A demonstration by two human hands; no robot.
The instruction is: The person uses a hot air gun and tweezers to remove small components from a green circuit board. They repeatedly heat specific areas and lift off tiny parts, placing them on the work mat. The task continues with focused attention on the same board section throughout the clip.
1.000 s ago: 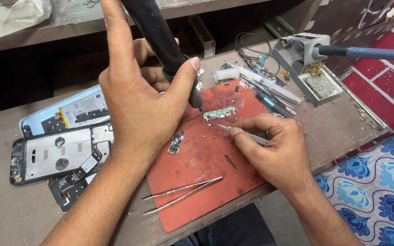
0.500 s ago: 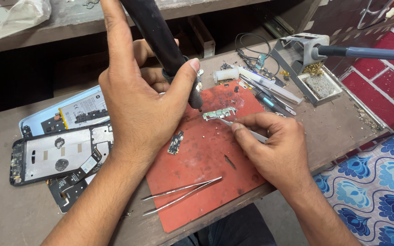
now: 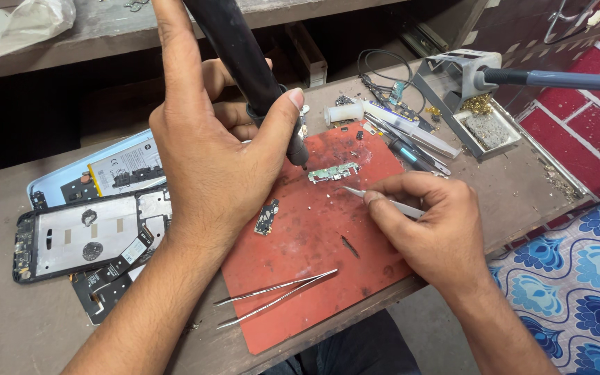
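Left hand (image 3: pixel 210 160) clamped on black hot-air wand (image 3: pixel 251 66), frame centre; right hand (image 3: pixel 432 229) pinching tweezers (image 3: pixel 383 201) at small green board (image 3: pixel 333 172). Risk: board shifting, overheating if nozzle lingering.

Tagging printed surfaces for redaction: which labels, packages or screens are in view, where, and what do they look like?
Battery label: rectangular, white with small dark print, on the battery in the light-blue phone back cover, far left of the left hand.
Plastic bag: clear, crumpled, on the shelf top left.
No lit screens in view.
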